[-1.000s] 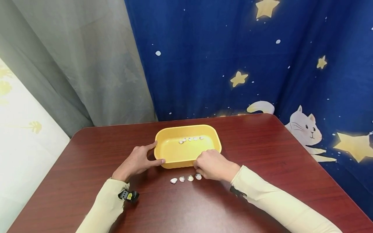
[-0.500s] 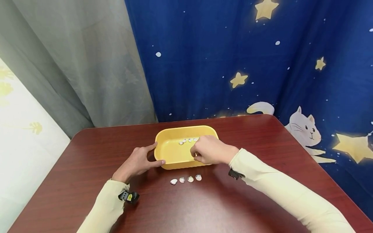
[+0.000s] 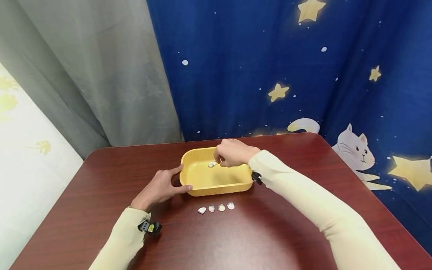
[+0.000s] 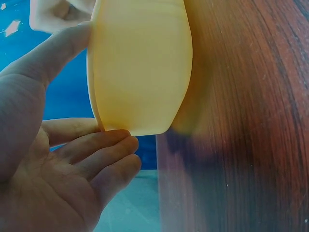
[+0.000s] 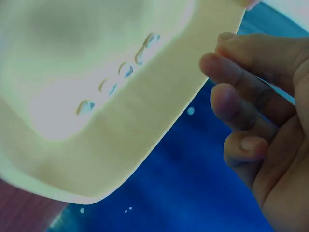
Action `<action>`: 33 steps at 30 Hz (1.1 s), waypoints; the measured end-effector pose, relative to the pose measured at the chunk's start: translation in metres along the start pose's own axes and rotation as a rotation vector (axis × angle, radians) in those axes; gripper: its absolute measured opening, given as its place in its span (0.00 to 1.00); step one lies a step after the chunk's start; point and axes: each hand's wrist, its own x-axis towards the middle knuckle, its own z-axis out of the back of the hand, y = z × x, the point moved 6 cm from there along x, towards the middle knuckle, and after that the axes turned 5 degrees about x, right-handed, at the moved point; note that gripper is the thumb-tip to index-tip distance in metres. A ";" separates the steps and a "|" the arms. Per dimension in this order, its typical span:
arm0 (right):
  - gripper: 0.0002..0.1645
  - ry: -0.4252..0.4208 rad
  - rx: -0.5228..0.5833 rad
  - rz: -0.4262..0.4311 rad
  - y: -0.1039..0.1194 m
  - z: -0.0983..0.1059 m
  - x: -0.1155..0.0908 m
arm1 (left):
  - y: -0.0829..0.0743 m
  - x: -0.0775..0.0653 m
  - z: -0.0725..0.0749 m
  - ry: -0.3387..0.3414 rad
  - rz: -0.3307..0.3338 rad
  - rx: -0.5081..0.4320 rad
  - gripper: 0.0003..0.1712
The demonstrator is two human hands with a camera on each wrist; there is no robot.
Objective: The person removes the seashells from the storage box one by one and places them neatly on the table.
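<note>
My left hand (image 3: 161,190) holds the left end of a yellow plastic basin (image 3: 209,190), thumb at its near rim and fingers at the far side. In the left wrist view its fingertips lie against the basin's corner. My right hand (image 3: 233,153) is over the far part of the basin, fingers loosely bent. The right wrist view shows nothing between those fingers. Inside the basin, several small white shells (image 5: 126,70) lie in a row; in the head view my right hand hides most of them. More shells (image 3: 221,207) lie in a row on the table in front of the basin.
The dark red wooden table (image 3: 114,168) ends just behind the basin. Beyond it hang a grey curtain (image 3: 111,75) and a blue curtain (image 3: 236,75) with stars and a cat.
My right hand has moved away from beside the table shells, up over the near rim and on to the far part of the basin. The left hand has stayed on the basin.
</note>
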 end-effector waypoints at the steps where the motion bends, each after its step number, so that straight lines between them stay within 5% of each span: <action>1: 0.06 0.004 -0.013 -0.010 -0.002 -0.001 0.004 | 0.000 0.000 0.000 0.002 -0.002 0.000 0.57; 16: 0.12 0.012 -0.048 -0.066 -0.023 -0.037 0.050 | -0.001 0.000 0.001 -0.014 -0.024 0.022 0.56; 28: 0.01 0.031 -0.023 -0.111 -0.023 -0.054 0.064 | -0.002 0.000 0.002 -0.019 -0.025 0.008 0.55; 33: 0.06 0.025 -0.039 -0.104 -0.022 -0.060 0.066 | -0.001 0.000 0.002 -0.013 -0.011 0.016 0.56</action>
